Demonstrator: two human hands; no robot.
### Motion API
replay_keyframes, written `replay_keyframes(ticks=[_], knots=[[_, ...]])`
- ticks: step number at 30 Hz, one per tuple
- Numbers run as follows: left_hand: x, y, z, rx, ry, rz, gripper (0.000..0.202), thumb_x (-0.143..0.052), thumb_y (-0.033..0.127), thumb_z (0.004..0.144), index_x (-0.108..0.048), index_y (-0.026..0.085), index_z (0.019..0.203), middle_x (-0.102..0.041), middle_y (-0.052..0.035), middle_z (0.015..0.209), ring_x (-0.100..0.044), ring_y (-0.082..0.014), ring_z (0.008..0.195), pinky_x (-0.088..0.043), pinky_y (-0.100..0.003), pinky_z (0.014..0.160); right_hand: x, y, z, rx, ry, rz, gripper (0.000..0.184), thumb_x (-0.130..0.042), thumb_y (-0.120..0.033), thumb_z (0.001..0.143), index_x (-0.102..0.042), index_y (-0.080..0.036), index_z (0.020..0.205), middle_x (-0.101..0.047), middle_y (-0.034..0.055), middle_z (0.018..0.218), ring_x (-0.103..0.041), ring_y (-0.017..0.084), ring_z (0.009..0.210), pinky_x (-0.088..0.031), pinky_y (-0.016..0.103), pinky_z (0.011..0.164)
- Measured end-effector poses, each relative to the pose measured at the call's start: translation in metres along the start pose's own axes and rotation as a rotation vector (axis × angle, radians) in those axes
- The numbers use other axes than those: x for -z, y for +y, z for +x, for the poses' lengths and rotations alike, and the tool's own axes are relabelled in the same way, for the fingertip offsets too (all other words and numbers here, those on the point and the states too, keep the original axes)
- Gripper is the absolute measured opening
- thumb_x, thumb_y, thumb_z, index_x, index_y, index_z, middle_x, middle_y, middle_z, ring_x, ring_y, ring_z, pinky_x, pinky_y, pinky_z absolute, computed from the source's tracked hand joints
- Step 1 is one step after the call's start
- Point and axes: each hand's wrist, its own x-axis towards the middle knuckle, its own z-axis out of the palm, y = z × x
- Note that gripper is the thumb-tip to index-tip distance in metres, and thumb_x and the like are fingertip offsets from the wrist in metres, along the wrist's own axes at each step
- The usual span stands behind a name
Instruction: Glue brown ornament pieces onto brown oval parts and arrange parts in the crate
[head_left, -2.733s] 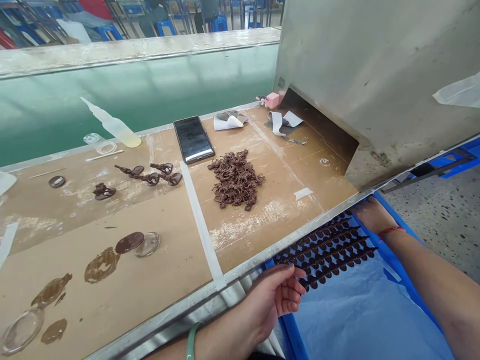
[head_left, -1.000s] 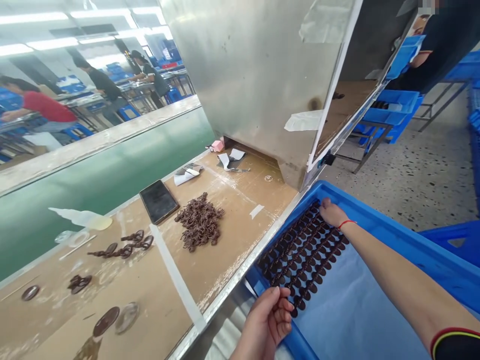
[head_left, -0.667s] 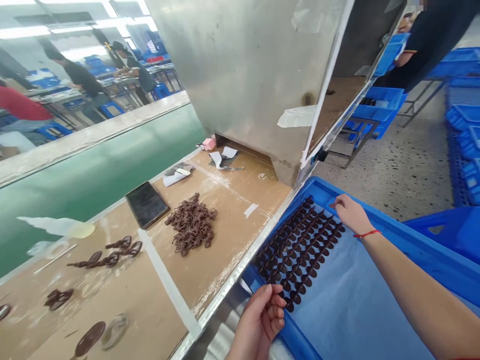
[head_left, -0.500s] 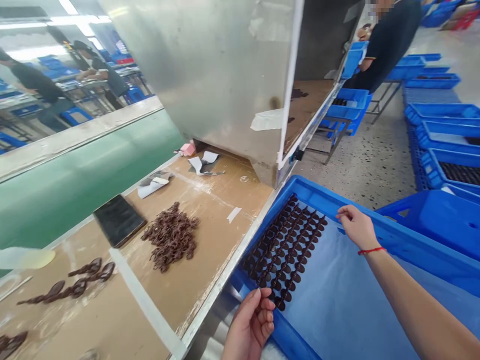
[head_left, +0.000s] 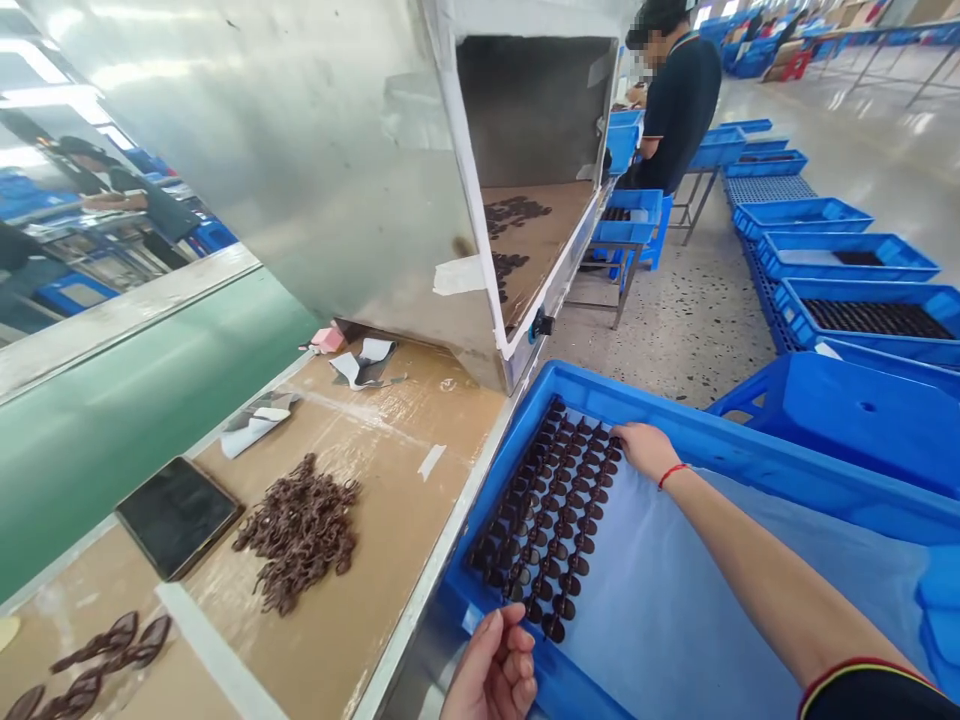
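Note:
A blue plastic tray (head_left: 675, 420) lined with pale blue sheet sits beside the workbench, with rows of small dark brown pieces (head_left: 551, 515) laid at its near-left end. My right hand (head_left: 643, 448), a red string on its wrist, rests at the far end of those rows, fingers curled against them. My left hand (head_left: 495, 672) grips the tray's near rim, fingers bent over the edge. A loose pile of the same brown pieces (head_left: 298, 530) lies on the cardboard-covered bench (head_left: 390, 500).
A steel housing (head_left: 315, 170) stands over the bench's far end. A black phone (head_left: 178, 515), paper scraps (head_left: 364, 362) and brown strips (head_left: 112, 645) lie on the bench. Stacked blue trays (head_left: 840, 270) line the floor at right. A person in dark clothes (head_left: 679, 95) stands farther along.
The view swung to the right, showing more floor and trays. My right hand moved from the tray's far rim back onto the end of the brown rows. My left hand stayed on the near rim.

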Motion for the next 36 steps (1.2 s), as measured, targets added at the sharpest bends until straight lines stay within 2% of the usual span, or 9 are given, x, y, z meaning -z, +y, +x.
replay_keyframes(ticks=[5, 10, 15, 20, 24, 26, 29, 32, 36], knots=[[0.004, -0.001, 0.001, 0.007, -0.026, -0.011, 0.007, -0.074, 0.011, 0.082, -0.074, 0.007, 0.087, -0.07, -0.0066, 0.064, -0.063, -0.0117, 0.05, -0.055, -0.019, 0.046, 0.005, 0.001, -0.009, -0.021, 0.006, -0.068, 0.018, -0.065, -0.029, 0.104, -0.064, -0.015, 0.116, -0.062, 0.0079, 0.115, -0.064, 0.023, 0.096, -0.057, 0.04, 0.084], [0.007, -0.003, 0.001, 0.01, -0.045, -0.019, 0.012, -0.076, 0.014, 0.08, -0.074, 0.006, 0.089, -0.07, -0.0069, 0.065, -0.064, -0.0118, 0.051, -0.055, -0.019, 0.048, 0.021, -0.008, -0.016, -0.04, 0.113, -0.102, 0.019, -0.064, -0.028, 0.104, -0.063, -0.016, 0.119, -0.061, 0.0081, 0.117, -0.064, 0.023, 0.098, -0.057, 0.041, 0.086], [0.009, -0.005, 0.002, 0.022, -0.119, -0.049, 0.016, -0.079, 0.017, 0.08, -0.074, 0.005, 0.09, -0.071, -0.0064, 0.066, -0.064, -0.0107, 0.052, -0.055, -0.019, 0.048, 0.027, -0.038, 0.025, 0.028, 0.136, -0.11, 0.024, -0.064, -0.029, 0.105, -0.061, -0.017, 0.125, -0.059, 0.0091, 0.123, -0.062, 0.025, 0.104, -0.056, 0.043, 0.089], [0.013, -0.012, 0.0, 0.036, -0.223, -0.096, 0.019, -0.079, 0.024, 0.081, -0.075, 0.008, 0.089, -0.072, -0.0055, 0.067, -0.066, -0.0102, 0.053, -0.055, -0.018, 0.051, 0.022, -0.06, 0.064, 0.015, 0.021, -0.155, 0.021, -0.064, -0.03, 0.104, -0.062, -0.016, 0.12, -0.061, 0.0082, 0.117, -0.064, 0.023, 0.097, -0.058, 0.04, 0.084], [0.014, -0.021, -0.003, 0.007, -0.194, -0.105, 0.021, -0.074, 0.027, 0.086, -0.075, 0.006, 0.088, -0.072, -0.0076, 0.065, -0.065, -0.0111, 0.05, -0.053, -0.019, 0.048, 0.017, -0.06, 0.073, -0.001, -0.076, -0.171, 0.018, -0.064, -0.029, 0.104, -0.064, -0.016, 0.116, -0.062, 0.008, 0.115, -0.064, 0.022, 0.095, -0.058, 0.039, 0.083], [0.016, -0.022, -0.001, 0.008, -0.187, -0.099, 0.023, -0.07, 0.028, 0.088, -0.075, 0.005, 0.089, -0.072, -0.0088, 0.065, -0.064, -0.0113, 0.049, -0.052, -0.019, 0.047, 0.013, -0.058, 0.078, -0.015, -0.1, -0.176, 0.007, -0.063, -0.026, 0.105, -0.066, -0.023, 0.111, -0.063, 0.0075, 0.116, -0.063, 0.022, 0.097, -0.058, 0.037, 0.083], [0.019, -0.021, 0.002, 0.016, -0.196, -0.098, 0.024, -0.073, 0.03, 0.086, -0.075, 0.007, 0.089, -0.072, -0.0077, 0.065, -0.064, -0.011, 0.048, -0.052, -0.019, 0.046, 0.008, -0.058, 0.083, -0.02, -0.112, -0.183, 0.01, -0.063, -0.026, 0.105, -0.065, -0.022, 0.114, -0.062, 0.0076, 0.118, -0.063, 0.023, 0.099, -0.057, 0.037, 0.085], [0.021, -0.016, 0.004, 0.028, -0.235, -0.117, 0.024, -0.08, 0.031, 0.081, -0.075, 0.009, 0.088, -0.073, -0.0048, 0.065, -0.066, -0.0096, 0.05, -0.053, -0.017, 0.048, 0.007, -0.059, 0.086, -0.01, -0.108, -0.204, 0.021, -0.064, -0.029, 0.104, -0.062, -0.017, 0.121, -0.06, 0.0087, 0.12, -0.063, 0.023, 0.099, -0.057, 0.04, 0.085], [0.021, -0.013, 0.007, 0.064, -0.285, -0.138, 0.028, -0.084, 0.032, 0.076, -0.075, 0.009, 0.087, -0.073, -0.0048, 0.065, -0.065, -0.0098, 0.051, -0.053, -0.017, 0.048, 0.005, -0.055, 0.09, -0.026, -0.096, -0.239, 0.022, -0.064, -0.03, 0.105, -0.062, -0.017, 0.122, -0.06, 0.0087, 0.12, -0.063, 0.023, 0.099, -0.057, 0.04, 0.085]])
